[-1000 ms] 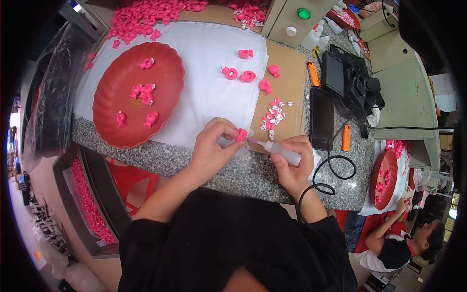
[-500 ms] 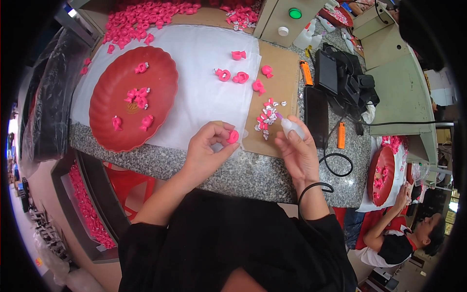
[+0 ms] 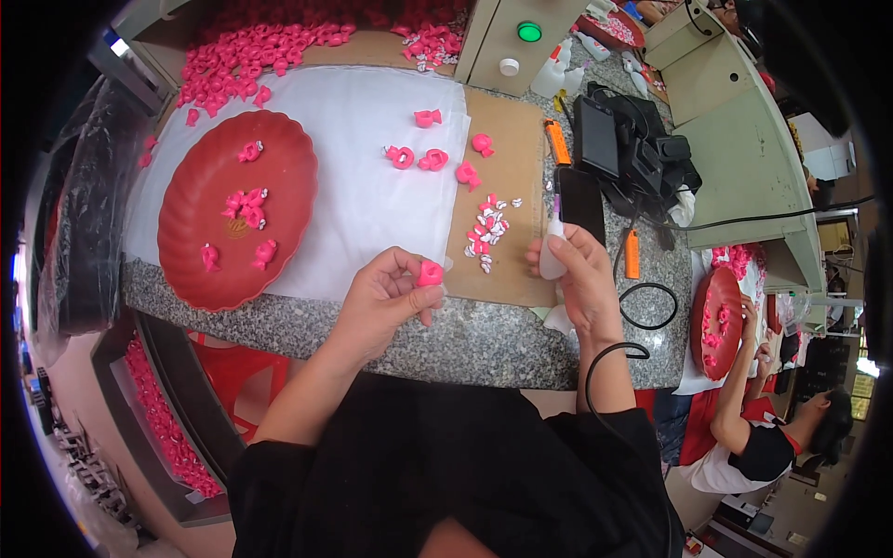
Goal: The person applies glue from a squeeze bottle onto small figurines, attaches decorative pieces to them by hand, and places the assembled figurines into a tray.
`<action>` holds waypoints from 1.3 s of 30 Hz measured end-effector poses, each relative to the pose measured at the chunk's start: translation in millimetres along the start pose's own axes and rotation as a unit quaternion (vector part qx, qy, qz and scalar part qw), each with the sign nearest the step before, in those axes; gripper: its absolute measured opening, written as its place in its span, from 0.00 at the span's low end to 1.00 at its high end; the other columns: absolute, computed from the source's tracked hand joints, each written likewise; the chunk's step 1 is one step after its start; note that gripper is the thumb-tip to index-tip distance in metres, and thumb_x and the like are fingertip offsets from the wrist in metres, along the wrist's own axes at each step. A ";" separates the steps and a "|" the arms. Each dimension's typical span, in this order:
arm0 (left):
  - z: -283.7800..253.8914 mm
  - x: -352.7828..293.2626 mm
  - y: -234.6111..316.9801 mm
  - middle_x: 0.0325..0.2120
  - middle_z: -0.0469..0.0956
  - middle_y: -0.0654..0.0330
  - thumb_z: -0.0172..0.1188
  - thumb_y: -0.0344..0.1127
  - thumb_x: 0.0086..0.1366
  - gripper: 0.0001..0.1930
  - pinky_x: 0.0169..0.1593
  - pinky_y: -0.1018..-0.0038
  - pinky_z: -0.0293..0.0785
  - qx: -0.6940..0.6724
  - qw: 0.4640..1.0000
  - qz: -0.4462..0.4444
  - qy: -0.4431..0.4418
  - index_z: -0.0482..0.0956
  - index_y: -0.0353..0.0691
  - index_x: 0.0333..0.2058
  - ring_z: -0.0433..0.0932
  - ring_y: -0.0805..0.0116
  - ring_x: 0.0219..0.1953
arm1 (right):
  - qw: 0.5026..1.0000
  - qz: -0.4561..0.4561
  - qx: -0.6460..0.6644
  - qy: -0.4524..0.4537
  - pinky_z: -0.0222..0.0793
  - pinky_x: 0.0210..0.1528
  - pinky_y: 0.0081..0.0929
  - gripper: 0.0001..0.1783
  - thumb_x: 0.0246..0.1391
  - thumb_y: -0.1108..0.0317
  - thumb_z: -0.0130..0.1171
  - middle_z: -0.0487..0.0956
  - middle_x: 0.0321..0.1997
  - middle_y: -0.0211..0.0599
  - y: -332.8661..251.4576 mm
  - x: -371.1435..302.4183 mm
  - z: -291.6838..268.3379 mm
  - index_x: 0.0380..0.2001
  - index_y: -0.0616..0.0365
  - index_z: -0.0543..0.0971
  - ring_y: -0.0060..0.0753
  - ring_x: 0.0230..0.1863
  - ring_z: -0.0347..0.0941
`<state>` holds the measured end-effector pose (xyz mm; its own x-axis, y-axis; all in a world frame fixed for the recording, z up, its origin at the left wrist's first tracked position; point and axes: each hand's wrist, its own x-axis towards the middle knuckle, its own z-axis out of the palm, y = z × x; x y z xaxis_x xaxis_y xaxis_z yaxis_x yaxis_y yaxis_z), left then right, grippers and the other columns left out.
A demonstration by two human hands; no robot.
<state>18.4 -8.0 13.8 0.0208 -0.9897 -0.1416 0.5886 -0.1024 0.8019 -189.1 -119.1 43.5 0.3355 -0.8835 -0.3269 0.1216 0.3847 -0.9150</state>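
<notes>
My left hand [image 3: 379, 296] pinches a small pink plastic figure [image 3: 430, 272] with a hollow opening, just above the near edge of the white sheet [image 3: 372, 200]. In my right hand [image 3: 588, 284] is a white squeeze bottle [image 3: 553, 253], its thin purple nozzle pointing up and away from me. The bottle is apart from the figure. Between and beyond my hands, tiny pink-and-white pieces [image 3: 486, 228] lie in a pile on brown cardboard [image 3: 507, 153]. Several pink figures [image 3: 433, 160] stand or lie farther off, on the sheet and the cardboard.
A red scalloped tray [image 3: 177, 237] with several pink figures sits at left; a large heap [image 3: 246, 56] fills the back shelf. At right are orange lighters [image 3: 633, 254], a dark phone [image 3: 581, 191], black devices and cable. A co-worker [image 3: 744, 437] reaches to another red tray [image 3: 699, 316].
My right hand has swung the bottle from leaning toward the small pieces to nearly upright. The left hand still holds the figure. The whole view has shifted slightly; the co-worker's arm has moved to the tray.
</notes>
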 end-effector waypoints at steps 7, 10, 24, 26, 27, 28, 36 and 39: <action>2.1 7.0 -4.2 0.29 0.71 0.58 0.56 0.24 0.54 0.07 0.27 0.80 0.71 0.002 0.999 -0.042 0.019 0.66 0.35 0.30 0.74 0.72 0.28 | 0.891 -0.141 -0.421 0.098 0.60 0.23 0.14 0.09 0.41 0.68 0.58 0.74 0.20 0.28 -4.1 45.7 4.1 0.26 0.63 0.75 0.16 0.21 0.66; 3.2 6.5 -5.5 0.29 0.71 0.58 0.56 0.25 0.54 0.07 0.29 0.79 0.72 0.006 0.999 -0.034 0.014 0.67 0.35 0.31 0.74 0.71 0.30 | 0.845 -0.176 -0.499 0.076 0.67 0.33 0.28 0.12 0.38 0.61 0.59 0.77 0.25 0.41 -1.2 64.5 2.1 0.26 0.56 0.79 0.37 0.28 0.74; 3.0 3.5 -13.6 0.31 0.73 0.59 0.54 0.25 0.55 0.16 0.30 0.79 0.72 0.030 0.999 -0.031 0.020 0.67 0.32 0.44 0.73 0.73 0.29 | 0.993 0.004 -0.113 -0.021 0.61 0.23 0.13 0.06 0.40 0.72 0.61 0.75 0.21 0.29 12.9 -6.0 44.3 0.24 0.62 0.77 0.15 0.20 0.66; 6.2 4.2 -15.1 0.30 0.74 0.58 0.53 0.26 0.56 0.14 0.32 0.79 0.72 0.011 0.999 -0.028 0.035 0.68 0.32 0.42 0.74 0.73 0.29 | 0.997 0.023 -0.071 -0.016 0.62 0.23 0.14 0.06 0.40 0.73 0.61 0.75 0.21 0.29 21.1 -19.5 53.8 0.24 0.63 0.77 0.14 0.21 0.66; 7.8 4.4 -15.6 0.30 0.74 0.58 0.53 0.26 0.56 0.14 0.32 0.79 0.72 0.012 0.999 -0.029 0.033 0.68 0.32 0.42 0.74 0.73 0.29 | 0.998 0.032 -0.044 -0.020 0.62 0.23 0.13 0.06 0.41 0.73 0.61 0.75 0.21 0.29 24.2 -22.7 55.3 0.24 0.63 0.77 0.14 0.21 0.66; 9.1 4.4 -16.1 0.30 0.74 0.58 0.52 0.26 0.57 0.13 0.31 0.79 0.72 0.021 0.999 -0.023 0.036 0.68 0.32 0.42 0.73 0.73 0.29 | 0.999 0.040 -0.017 -0.024 0.62 0.23 0.12 0.05 0.41 0.74 0.60 0.75 0.22 0.29 26.0 -24.9 55.6 0.25 0.63 0.76 0.14 0.21 0.66; 8.6 1.1 -19.0 0.28 0.74 0.57 0.52 0.26 0.57 0.12 0.31 0.80 0.71 0.051 0.998 0.004 0.038 0.68 0.31 0.40 0.73 0.73 0.29 | 0.997 0.026 -0.066 -0.029 0.61 0.23 0.09 0.05 0.43 0.74 0.60 0.75 0.22 0.28 31.7 -28.7 56.5 0.25 0.63 0.76 0.12 0.22 0.66; 8.4 0.9 -19.7 0.28 0.74 0.57 0.52 0.26 0.57 0.12 0.31 0.80 0.71 0.063 0.997 0.007 0.033 0.68 0.31 0.40 0.73 0.74 0.29 | 0.995 0.005 -0.094 -0.027 0.61 0.24 0.09 0.05 0.43 0.73 0.60 0.74 0.22 0.28 35.1 -29.4 57.5 0.25 0.64 0.76 0.12 0.23 0.66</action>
<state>0.1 -7.8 2.8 0.0828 -0.9829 -0.1647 0.4826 -0.1050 0.8695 -140.9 -64.3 34.5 0.3863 -0.8623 -0.3274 -0.0577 0.3317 -0.9416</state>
